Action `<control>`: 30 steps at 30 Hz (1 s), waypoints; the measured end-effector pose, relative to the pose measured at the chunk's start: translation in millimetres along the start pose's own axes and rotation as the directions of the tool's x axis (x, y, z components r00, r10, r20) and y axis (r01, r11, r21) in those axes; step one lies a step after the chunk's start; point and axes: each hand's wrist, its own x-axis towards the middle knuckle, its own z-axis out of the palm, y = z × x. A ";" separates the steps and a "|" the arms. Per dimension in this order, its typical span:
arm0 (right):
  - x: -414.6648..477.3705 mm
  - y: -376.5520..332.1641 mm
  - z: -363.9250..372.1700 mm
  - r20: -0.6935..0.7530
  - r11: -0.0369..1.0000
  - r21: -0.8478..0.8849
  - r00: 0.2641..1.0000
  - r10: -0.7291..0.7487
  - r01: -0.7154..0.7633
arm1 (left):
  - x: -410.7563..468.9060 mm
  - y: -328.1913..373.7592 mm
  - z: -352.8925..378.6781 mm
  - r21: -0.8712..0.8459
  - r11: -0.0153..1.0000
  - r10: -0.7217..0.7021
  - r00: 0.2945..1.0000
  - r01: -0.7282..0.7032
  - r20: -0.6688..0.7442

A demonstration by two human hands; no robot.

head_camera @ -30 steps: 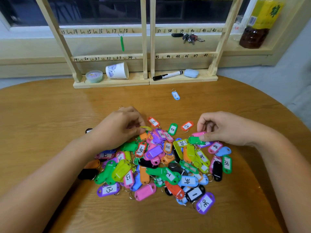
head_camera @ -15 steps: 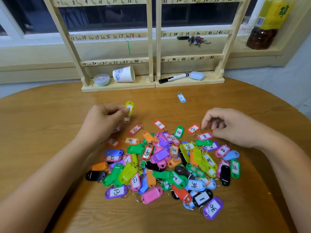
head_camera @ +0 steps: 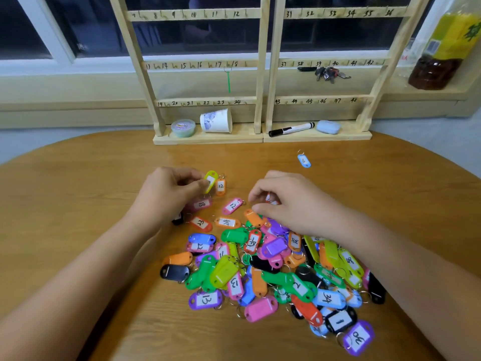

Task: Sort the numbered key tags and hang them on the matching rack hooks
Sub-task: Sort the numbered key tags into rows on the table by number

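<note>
On the base of the pale wooden rack with numbered rails (head_camera: 261, 74) lie a white paper cup on its side (head_camera: 216, 121), a small round tub with a green lid (head_camera: 183, 127), a black marker pen (head_camera: 291, 129) and a pale blue oval lump (head_camera: 328, 126). A slim green tag (head_camera: 229, 80) hangs from the rack's hook 18, and a bunch of metal keys (head_camera: 329, 74) hangs near 39 and 40. Right of the rack, on the sill, stands a plastic bottle with a yellow label and dark liquid (head_camera: 442, 53). A light blue tag marked 6 (head_camera: 304, 160) lies alone just in front of the rack.

The rack stands at the far edge of a round wooden table (head_camera: 78, 204); behind it is a dark window (head_camera: 195, 35).

The heap of coloured plastic key tags (head_camera: 273, 269) lies well in front of the rack, under my forearms. My left hand (head_camera: 169, 194) pinches a yellow-green tag (head_camera: 211, 179) between thumb and fingers, lifted at the heap's far side; an orange tag marked 12 (head_camera: 220, 187) is just beside it, and I cannot tell whether they are linked. My right hand (head_camera: 289, 204) is curled, fingertips gripping a red tag (head_camera: 272, 199) mostly hidden beneath them.
</note>
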 end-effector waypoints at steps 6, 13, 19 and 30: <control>46.2 -16.0 12.8 0.121 0.989 -0.150 0.993 0.003 0.015 | 1.1 -11.8 -13.0 -0.284 0.950 -0.123 0.991 0.132 0.049; 61.7 -16.0 15.6 0.202 0.978 -0.209 0.978 0.062 -0.018 | 1.7 -16.9 -19.0 -0.268 0.958 -0.055 0.985 0.098 0.164; 70.9 -15.1 5.8 0.136 0.989 -0.012 0.980 0.146 -0.146 | -1.1 -17.3 -19.3 -0.310 0.948 -0.023 0.985 0.075 0.169; 96.1 -19.5 31.9 -0.042 0.820 0.390 0.881 0.471 -0.420 | -2.8 -15.7 -19.1 -0.489 0.869 -0.046 0.995 0.082 0.085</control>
